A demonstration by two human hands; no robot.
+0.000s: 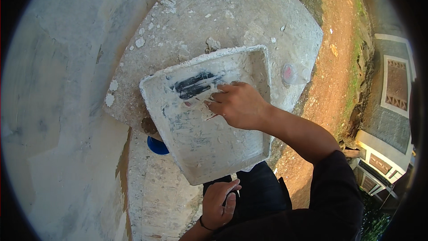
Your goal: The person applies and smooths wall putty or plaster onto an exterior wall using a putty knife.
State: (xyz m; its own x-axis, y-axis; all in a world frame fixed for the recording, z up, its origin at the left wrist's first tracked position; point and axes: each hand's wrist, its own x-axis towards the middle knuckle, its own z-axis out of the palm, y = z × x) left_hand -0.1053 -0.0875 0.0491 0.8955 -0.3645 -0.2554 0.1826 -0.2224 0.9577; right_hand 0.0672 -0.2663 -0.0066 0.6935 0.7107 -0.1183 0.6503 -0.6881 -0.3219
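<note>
A shallow rectangular tray (187, 145), crusted with whitish plaster, lies in front of me with its near end by my lap. Over its inside, my right hand (240, 105) is closed on a thin, flat piece smeared with plaster (210, 116); the fingers hide most of it. A dark streak (194, 85) shows through the plaster beside those fingers. My left hand (218, 203) is just below the tray's near edge, in front of my dark trousers. Its fingers are loosely bent and apart, and nothing shows in it.
Beneath the tray is a concrete slab (214, 18) spotted with plaster. A blue container (158, 145) shows partly under the tray's left side. A clear plastic cup (290, 74) lies to the right. A smooth plastered wall (58, 107) fills the left; a dirt path (336, 31) runs along the right.
</note>
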